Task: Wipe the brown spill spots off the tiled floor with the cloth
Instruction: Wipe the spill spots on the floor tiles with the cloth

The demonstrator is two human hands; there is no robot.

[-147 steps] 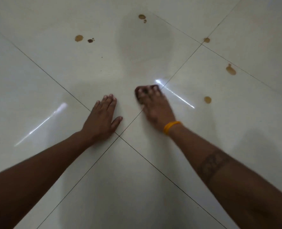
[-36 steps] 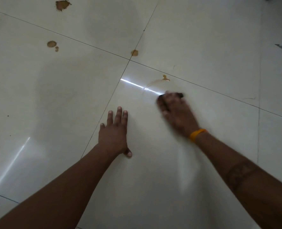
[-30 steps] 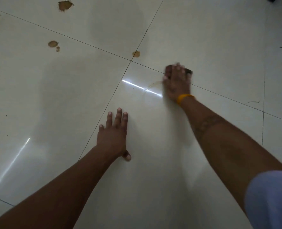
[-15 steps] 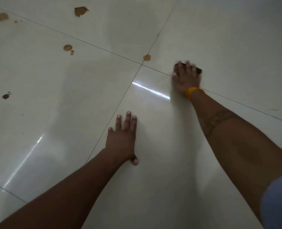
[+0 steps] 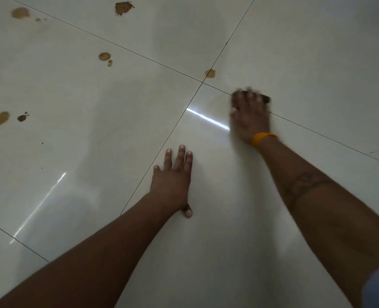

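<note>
Wiping step in hand: right hand (image 5: 249, 116), fingers flat, presses the dark cloth (image 5: 266, 99) on the floor (image 5: 317, 52). Left hand (image 5: 173, 181) rests spread, holding nothing. Next: nearest spot (image 5: 210, 73).

The right hand (image 5: 249, 115) is motion-blurred, hiding nearly all of the dark cloth (image 5: 265, 99) beneath it.

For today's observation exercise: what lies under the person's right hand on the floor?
A dark cloth peeks out past the blurred fingertips of the right hand, pressed to the tiled floor. Most of the cloth, and any spill beneath it, is covered.
</note>
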